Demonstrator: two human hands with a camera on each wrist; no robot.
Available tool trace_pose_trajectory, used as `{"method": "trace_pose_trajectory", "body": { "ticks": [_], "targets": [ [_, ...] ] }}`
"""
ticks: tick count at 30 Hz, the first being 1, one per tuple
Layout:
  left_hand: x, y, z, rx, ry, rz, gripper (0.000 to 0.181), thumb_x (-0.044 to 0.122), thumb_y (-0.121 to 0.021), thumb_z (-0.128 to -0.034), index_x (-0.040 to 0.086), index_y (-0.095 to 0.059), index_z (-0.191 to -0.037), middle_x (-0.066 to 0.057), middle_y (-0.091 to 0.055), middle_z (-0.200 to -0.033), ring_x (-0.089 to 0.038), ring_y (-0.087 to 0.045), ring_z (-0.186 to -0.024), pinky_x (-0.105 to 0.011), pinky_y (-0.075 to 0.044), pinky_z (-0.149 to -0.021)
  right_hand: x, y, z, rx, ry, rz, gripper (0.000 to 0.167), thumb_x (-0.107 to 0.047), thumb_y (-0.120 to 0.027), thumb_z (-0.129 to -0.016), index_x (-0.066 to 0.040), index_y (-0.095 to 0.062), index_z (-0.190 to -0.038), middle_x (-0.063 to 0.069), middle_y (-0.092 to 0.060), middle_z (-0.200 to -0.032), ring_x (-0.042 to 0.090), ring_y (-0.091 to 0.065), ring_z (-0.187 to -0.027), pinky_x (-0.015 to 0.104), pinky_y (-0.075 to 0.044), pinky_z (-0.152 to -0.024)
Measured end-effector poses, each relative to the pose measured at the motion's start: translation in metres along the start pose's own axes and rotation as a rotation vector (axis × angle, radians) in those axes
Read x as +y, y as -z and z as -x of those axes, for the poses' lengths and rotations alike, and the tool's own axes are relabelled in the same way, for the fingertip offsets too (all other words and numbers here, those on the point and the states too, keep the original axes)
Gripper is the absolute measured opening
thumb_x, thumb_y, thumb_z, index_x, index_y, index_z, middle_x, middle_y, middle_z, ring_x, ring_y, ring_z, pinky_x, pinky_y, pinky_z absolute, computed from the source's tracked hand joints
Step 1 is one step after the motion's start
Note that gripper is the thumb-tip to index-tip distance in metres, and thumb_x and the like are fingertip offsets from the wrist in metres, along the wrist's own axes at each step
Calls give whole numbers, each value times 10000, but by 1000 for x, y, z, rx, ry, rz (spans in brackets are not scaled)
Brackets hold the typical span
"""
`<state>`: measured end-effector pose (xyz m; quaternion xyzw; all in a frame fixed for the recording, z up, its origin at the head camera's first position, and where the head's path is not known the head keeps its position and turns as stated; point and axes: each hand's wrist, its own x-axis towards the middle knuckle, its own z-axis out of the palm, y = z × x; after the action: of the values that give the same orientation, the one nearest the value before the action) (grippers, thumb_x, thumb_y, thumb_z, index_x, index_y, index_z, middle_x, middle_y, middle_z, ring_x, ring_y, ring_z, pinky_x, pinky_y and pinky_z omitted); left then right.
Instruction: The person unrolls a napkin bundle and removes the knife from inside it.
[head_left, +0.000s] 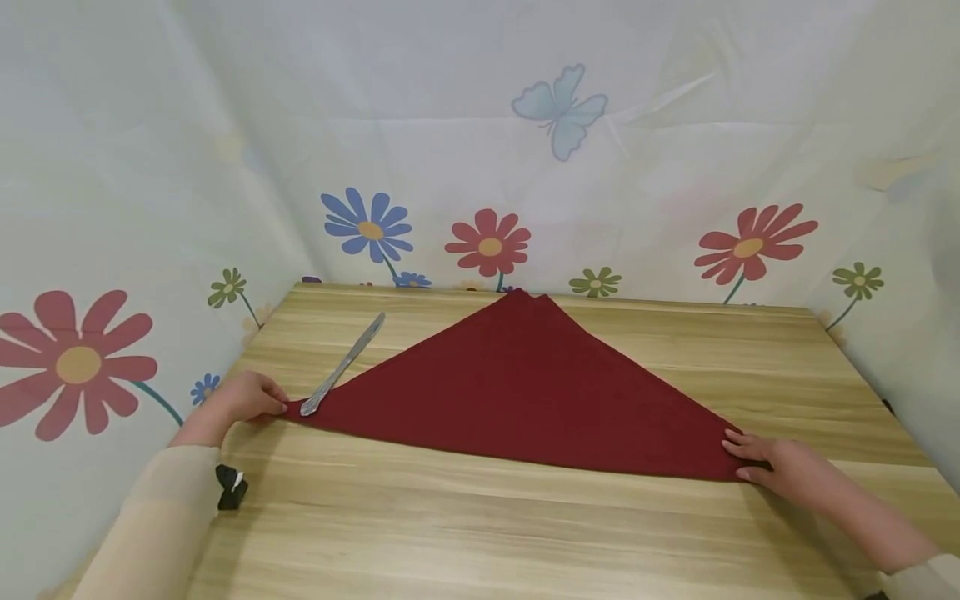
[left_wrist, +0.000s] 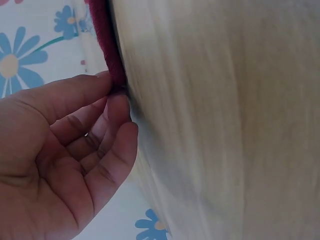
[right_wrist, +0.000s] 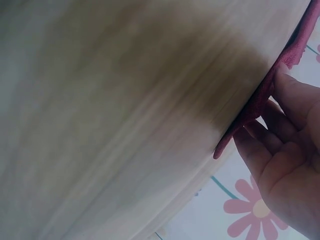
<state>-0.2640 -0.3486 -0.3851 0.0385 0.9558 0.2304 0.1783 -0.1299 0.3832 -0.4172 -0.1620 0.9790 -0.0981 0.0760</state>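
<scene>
A dark red cloth napkin [head_left: 525,400], folded into a wide triangle, lies on the wooden table with its peak at the far edge. At its left corner, my left hand [head_left: 246,398] pinches the cloth between thumb and fingers; the left wrist view shows the red edge [left_wrist: 107,45] running into the fingertips. My right hand [head_left: 798,471] holds the right corner, thumb on the near side and fingers on the far side. In the right wrist view the cloth [right_wrist: 255,105] bunches slightly there. A silver table knife [head_left: 345,362] lies slanted, its handle end on the napkin near my left hand.
The wooden table [head_left: 450,533] has a pale grain and reaches to a back wall sheet [head_left: 637,183] printed with flowers and a butterfly. Similar sheeting hangs at the left and right sides. A small black object [head_left: 231,487] shows beside the left wrist.
</scene>
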Motion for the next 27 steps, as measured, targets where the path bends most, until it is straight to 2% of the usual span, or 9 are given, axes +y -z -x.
{"method": "trace_pose_trajectory", "body": {
  "ticks": [8, 12, 15, 19, 22, 27],
  "targets": [
    [14, 4, -10, 17, 28, -78, 184, 85, -665, -871, -80, -673, -953, -93, -634, -781, -180, -556, -692, -275, -462, -610, -1, -1, -1, 7, -5, -13, 432, -124, -751, -877, 60, -691, -1263, 305, -636, -1346, 526, -628, -1198, 492, -584, -874],
    [21, 7, -13, 51, -13, -110, 323, 126, -666, -849, -122, -662, -1056, -195, -697, -908, -251, -621, -787, -322, -504, -681, -1, -2, -1, 2, 6, -6, 429, -130, -754, -874, 54, -697, -1257, 300, -644, -1337, 518, -640, -1184, 472, -590, -868],
    [28, 10, -16, 50, -38, -60, 420, 145, -650, -871, -158, -638, -1161, -213, -721, -954, -251, -657, -833, -333, -539, -730, -2, -2, -1, -2, 7, 4, 428, -132, -756, -872, 52, -700, -1254, 298, -647, -1335, 511, -648, -1175, 476, -590, -869],
    [38, 15, -23, -7, -26, 83, 459, 131, -624, -945, -207, -582, -1252, -252, -744, -1032, -219, -714, -875, -345, -609, -790, -1, -1, -1, 2, 5, 11, 423, -123, -755, -870, 51, -702, -1252, 298, -647, -1336, 510, -648, -1176, 500, -583, -876],
    [43, 18, -29, -54, -14, 163, 449, 113, -611, -972, -224, -571, -1266, -300, -726, -1151, -211, -745, -921, -371, -632, -855, -1, 0, -1, 0, 5, 14, 425, -121, -755, -869, 50, -701, -1254, 299, -645, -1338, 512, -646, -1178, 503, -582, -873],
    [43, 19, -38, -123, 11, 230, 417, 105, -594, -979, -210, -602, -1253, -265, -737, -1158, -154, -733, -915, -369, -633, -884, 0, 1, -3, -13, 4, 16, 429, -130, -755, -871, 45, -700, -1259, 297, -645, -1340, 510, -647, -1181, 492, -586, -872]
  ]
}}
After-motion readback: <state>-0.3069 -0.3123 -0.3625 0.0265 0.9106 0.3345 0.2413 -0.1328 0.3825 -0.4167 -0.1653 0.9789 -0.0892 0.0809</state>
